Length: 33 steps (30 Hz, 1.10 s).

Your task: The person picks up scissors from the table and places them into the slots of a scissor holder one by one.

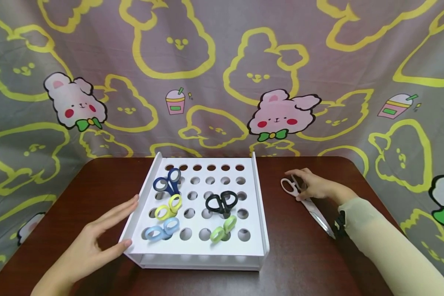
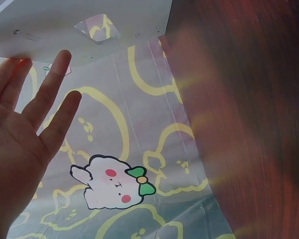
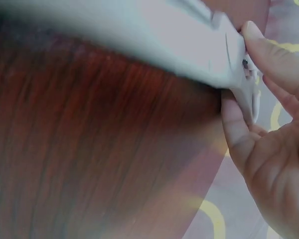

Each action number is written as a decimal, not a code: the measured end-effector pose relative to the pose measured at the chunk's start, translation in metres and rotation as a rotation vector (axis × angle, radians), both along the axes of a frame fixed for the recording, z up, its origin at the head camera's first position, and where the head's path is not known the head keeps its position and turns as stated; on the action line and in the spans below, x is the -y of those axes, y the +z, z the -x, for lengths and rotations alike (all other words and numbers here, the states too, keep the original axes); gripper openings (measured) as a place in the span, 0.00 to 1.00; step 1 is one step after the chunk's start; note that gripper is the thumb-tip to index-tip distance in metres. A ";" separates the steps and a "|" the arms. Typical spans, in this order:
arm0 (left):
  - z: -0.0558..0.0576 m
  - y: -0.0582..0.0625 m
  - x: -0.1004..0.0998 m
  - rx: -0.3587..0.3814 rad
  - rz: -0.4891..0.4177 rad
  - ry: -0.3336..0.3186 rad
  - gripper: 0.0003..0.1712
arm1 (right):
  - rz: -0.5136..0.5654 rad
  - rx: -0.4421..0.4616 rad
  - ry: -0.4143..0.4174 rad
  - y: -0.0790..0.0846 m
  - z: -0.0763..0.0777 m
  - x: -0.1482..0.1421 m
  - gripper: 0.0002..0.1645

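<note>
My right hand (image 1: pixel 312 185) grips a pair of white-handled scissors (image 1: pixel 312 210) by the handle, their long silver blades pointing toward the front right. In the right wrist view the scissors (image 3: pixel 189 45) run between thumb and fingers, the near part blurred. On the left, my left hand (image 1: pixel 90 244) has its fingers spread, fingertips at the side wall of a white rack (image 1: pixel 146 197) with rows of round holes. Smaller scissors stand in the holes, handles up: dark blue (image 1: pixel 170 186), yellow (image 1: pixel 168 209), light blue (image 1: pixel 163 230), black (image 1: pixel 222 205) and light green (image 1: pixel 223 231).
The rack sits on a dark reddish-brown wooden table (image 1: pixel 292 255). Behind and around the table hangs a curtain (image 1: pixel 214 90) printed with rabbits and cups. Raised side walls border the rack, the right one (image 1: pixel 260 205) facing the right hand.
</note>
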State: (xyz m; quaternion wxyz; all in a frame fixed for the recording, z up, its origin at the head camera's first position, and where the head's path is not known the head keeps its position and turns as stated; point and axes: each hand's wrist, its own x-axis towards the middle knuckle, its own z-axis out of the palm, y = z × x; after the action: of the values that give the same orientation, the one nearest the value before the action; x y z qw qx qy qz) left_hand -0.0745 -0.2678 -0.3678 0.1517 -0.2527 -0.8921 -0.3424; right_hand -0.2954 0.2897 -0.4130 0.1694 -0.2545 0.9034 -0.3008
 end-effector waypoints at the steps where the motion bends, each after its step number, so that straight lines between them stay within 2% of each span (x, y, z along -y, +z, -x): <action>1: 0.000 0.000 0.000 0.002 -0.002 0.003 0.45 | 0.005 -0.008 0.005 0.000 0.001 -0.001 0.49; 9: -0.002 0.001 -0.001 0.043 0.003 0.044 0.45 | 0.064 -0.040 0.007 -0.001 0.002 -0.007 0.48; 21: -0.002 0.001 -0.001 0.027 -0.002 0.026 0.45 | 0.239 0.062 -0.044 -0.002 -0.001 -0.016 0.52; 33: 0.000 0.001 -0.001 0.007 -0.009 0.004 0.45 | 0.291 0.060 -0.082 0.003 -0.008 -0.022 0.48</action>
State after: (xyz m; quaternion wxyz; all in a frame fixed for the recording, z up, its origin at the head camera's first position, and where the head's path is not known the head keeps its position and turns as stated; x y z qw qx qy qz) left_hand -0.0747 -0.2671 -0.3667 0.1505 -0.2492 -0.8916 -0.3468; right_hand -0.2875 0.3119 -0.4102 0.1453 -0.2304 0.8545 -0.4424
